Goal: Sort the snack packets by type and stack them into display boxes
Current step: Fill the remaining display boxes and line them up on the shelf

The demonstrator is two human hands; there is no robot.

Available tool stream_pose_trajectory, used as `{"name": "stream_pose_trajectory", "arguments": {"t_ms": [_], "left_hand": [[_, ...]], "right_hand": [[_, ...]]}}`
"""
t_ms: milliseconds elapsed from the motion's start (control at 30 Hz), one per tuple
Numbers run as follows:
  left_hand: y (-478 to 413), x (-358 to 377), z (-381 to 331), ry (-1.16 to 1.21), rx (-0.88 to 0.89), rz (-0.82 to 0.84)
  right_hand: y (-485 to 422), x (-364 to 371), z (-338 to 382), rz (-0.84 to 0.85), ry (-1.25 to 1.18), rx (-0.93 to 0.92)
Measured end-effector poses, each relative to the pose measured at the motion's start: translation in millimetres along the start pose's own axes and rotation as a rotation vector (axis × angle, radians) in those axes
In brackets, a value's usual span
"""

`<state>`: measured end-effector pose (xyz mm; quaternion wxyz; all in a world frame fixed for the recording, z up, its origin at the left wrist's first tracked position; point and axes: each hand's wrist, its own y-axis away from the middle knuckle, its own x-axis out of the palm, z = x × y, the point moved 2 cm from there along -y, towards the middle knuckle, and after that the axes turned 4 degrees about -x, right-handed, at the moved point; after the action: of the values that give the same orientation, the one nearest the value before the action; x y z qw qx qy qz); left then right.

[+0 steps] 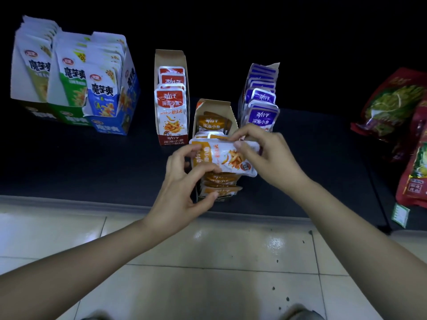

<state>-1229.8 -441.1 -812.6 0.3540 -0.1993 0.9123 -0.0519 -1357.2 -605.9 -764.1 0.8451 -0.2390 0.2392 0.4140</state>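
Red box [171, 57] left of centre. My left hand [184, 179] grips the orange packet [231, 159] by its left end, held sideways just over the orange box [213, 106]. My right hand [265, 153] pinches the packet's top edge. Purple box [273, 65] further right.

A dark shelf [92, 162] runs across the view, its pale front edge meeting a glossy tiled floor [208, 285] of light tiles with thin grout lines. Small dark specks [310, 232] dot the tiles on the right. On the shelf's right end lie large red bags [390, 105] with green printed panels, overlapping one another. A green label [401, 215] hangs at the shelf edge below them.
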Motion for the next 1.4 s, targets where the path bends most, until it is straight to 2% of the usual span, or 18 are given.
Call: {"name": "stream_pose_trajectory", "arguments": {"t_ms": [100, 200, 267, 367, 500, 567, 600, 733, 867, 1100, 1233, 1333, 1400], "left_hand": [[1.3, 0.2, 2.2, -0.001, -0.049, -0.027], [0.1, 0.6, 3.1, 0.111, -0.084, -0.015], [-1.5, 1.1, 2.8, 0.172, -0.076, -0.007], [-1.8, 2.2, 1.5, 0.23, -0.074, 0.028], [-2.3, 2.1, 1.1, 0.235, -0.052, 0.06], [-3.4, 2.1, 1.6, 0.243, -0.037, 0.053], [-3.9, 1.9, 2.6, 0.231, -0.035, 0.042], [-2.4, 1.0, 5.7, 0.189, -0.055, 0.018], [-2.1, -0.5, 2.8, 0.15, -0.009, 0.014], [-6.2, 0.3, 2.9, 0.156, 0.016, 0.064], [-6.2, 0.3, 2.9, 0.158, 0.023, 0.065], [-4.1, 0.3, 2.9, 0.157, 0.035, 0.081], [-3.1, 0.3, 2.4, 0.141, 0.043, 0.093]], "right_hand": [[1.2, -7.7, -7.6, -0.117, -0.213, 0.083], [10.4, -0.1, -15.6, -0.323, -0.531, 0.197], [12.8, 12.1, -17.8, -0.382, -0.646, 0.217], [16.3, 19.2, -12.8, -0.262, -0.576, 0.158], [13.2, 11.0, -10.2, 0.014, -0.111, 0.028], [10.5, 6.7, -11.3, -0.003, 0.036, -0.028], [9.8, 4.7, -10.8, -0.044, 0.0, -0.013], [12.6, -1.7, -7.8, -0.234, -0.427, 0.126], [17.1, 8.9, -9.7, -0.115, -0.324, 0.159], [26.3, 23.4, -16.2, -0.144, -0.283, 0.149], [30.9, 27.4, -21.2, -0.169, -0.402, 0.199], [33.0, 26.8, -21.4, -0.073, -0.49, 0.227], [32.6, 25.3, -23.3, 0.077, -0.443, 0.245]]}}
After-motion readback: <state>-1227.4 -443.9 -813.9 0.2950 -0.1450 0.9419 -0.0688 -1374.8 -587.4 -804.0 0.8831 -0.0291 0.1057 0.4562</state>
